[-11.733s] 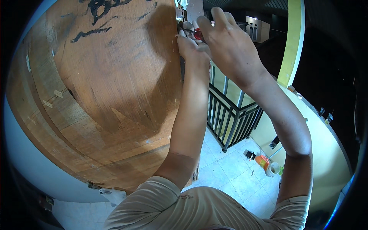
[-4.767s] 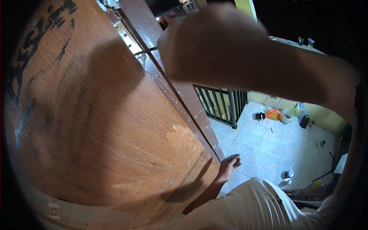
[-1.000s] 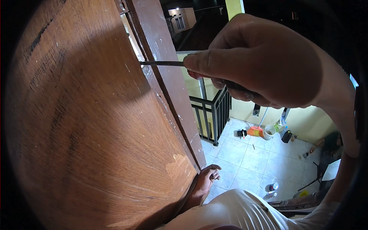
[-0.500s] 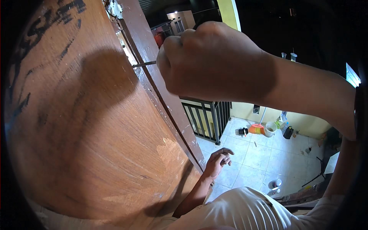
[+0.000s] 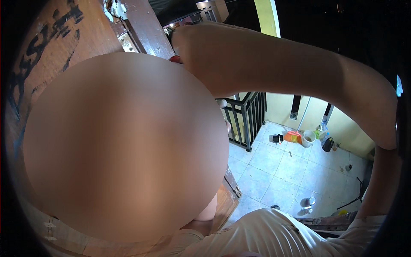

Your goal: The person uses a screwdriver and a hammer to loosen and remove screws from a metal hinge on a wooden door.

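Note:
A large blurred round patch covers most of the wooden door (image 5: 51, 47) and the middle of the work area. From the right, my right forearm reaches across to the door's edge. There my right hand (image 5: 190, 51) is bent at the wrist, its fingers hidden, so what it holds does not show. Close to the door's edge sits a metal plate (image 5: 126, 43). Of my left arm, only a bit of skin shows below the patch. Small fingertip-like bits, perhaps of my left hand (image 5: 227, 126), peek out at the patch's right rim; the rest is hidden.
Beyond the brown door frame (image 5: 150, 28) stands a dark metal railing (image 5: 252, 113). On the pale tiled floor (image 5: 274, 167) are an orange broom (image 5: 293, 137), a whitish bucket (image 5: 308, 138), a black bag (image 5: 328, 144) and clear containers (image 5: 307, 202).
My right fist held a thin metal rod against the door's edge; now its fingers are hidden. My left hand has left its low place beside the frame. The blurred patch has appeared.

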Demonstrator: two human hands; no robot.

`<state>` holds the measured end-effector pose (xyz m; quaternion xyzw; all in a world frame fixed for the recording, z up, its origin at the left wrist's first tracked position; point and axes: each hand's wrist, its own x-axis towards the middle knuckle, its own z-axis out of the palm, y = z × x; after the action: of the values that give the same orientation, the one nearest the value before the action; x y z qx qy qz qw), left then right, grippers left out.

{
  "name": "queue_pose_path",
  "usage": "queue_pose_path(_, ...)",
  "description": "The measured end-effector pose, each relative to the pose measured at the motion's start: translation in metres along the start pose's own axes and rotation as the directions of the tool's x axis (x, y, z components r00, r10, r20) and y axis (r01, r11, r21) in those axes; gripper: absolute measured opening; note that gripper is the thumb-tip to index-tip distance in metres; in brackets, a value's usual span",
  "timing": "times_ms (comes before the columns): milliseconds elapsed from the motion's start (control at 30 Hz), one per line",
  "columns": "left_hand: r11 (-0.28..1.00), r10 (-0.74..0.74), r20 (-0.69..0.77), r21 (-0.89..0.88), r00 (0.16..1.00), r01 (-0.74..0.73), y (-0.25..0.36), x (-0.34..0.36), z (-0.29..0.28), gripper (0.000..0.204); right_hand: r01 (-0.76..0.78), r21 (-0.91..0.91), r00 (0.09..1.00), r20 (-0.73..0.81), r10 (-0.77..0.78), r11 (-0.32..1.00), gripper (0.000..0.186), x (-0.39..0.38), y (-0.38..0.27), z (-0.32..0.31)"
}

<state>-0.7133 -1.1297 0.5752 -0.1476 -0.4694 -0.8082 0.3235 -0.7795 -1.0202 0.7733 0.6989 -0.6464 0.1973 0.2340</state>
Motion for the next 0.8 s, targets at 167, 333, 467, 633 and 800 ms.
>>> queue_pose_path(167, 0.968, 0.155, -0.095, -0.183, 0.983, -0.17, 0.006, 0.023, 0.018, 0.043, 0.179, -0.439, 0.965, -0.096, -0.244, 0.881, 0.018, -0.016, -0.007, 0.002)
queue_pose_path(333, 0.916, 0.237, -0.07, -0.316, 0.969, -0.247, 0.008, 0.041, 0.027, 0.049, 0.212, -0.794, 0.901, -0.066, -0.428, 0.57, 0.016, -0.02, -0.015, 0.009)
queue_pose_path(467, 0.872, 0.364, -0.058, -0.33, 0.93, -0.362, 0.024, 0.049, 0.05, 0.047, 0.219, -0.794, 0.868, -0.107, -0.484, 0.567, 0.014, -0.013, -0.02, 0.013)
queue_pose_path(633, 0.852, 0.337, -0.107, -0.389, 0.935, -0.351, 0.047, 0.055, 0.054, 0.045, 0.232, -0.706, 0.862, -0.17, -0.478, 0.669, 0.011, -0.014, -0.015, 0.005)
queue_pose_path(800, 0.897, 0.352, -0.215, -0.2, 0.911, -0.393, 0.057, 0.054, 0.059, 0.036, 0.003, -0.082, 0.968, -0.25, -0.023, 0.997, 0.021, -0.02, -0.029, -0.012)
